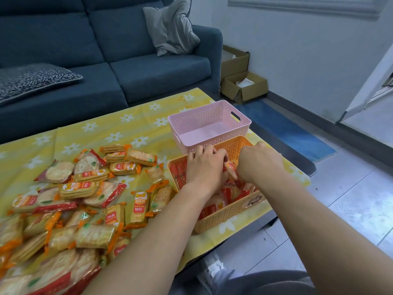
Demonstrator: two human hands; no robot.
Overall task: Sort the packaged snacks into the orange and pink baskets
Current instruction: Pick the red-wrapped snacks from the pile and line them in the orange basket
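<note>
Orange basket (223,218) takes the red packets (178,173): left hand (205,165) and right hand (258,162) both pinch one packet (230,168) inside it, likely settling it flat; pink basket (204,118) empty, snack pile (89,209) on the worktop (131,124)

The snack packets (85,188) are wrapped in thin plastic film, part clear and part printed, glossy and crinkled. The orange basket (223,218) and the pink basket (204,118) are moulded plastic with perforated lattice walls and a dull satin finish. The pink one's floor is smooth. The tablecloth (131,124) over the counter (295,158) is smooth with a faint sheen and fold creases; whether it is cloth or plastic sheet cannot be told. The counter's bare edge is dark and glossy. The sofa (148,73) is matt woven cloth, and the grey cushion (172,26) is soft rumpled cloth. The cardboard boxes (244,88) are matt brown. The floor tiles (350,199) shine.
</note>
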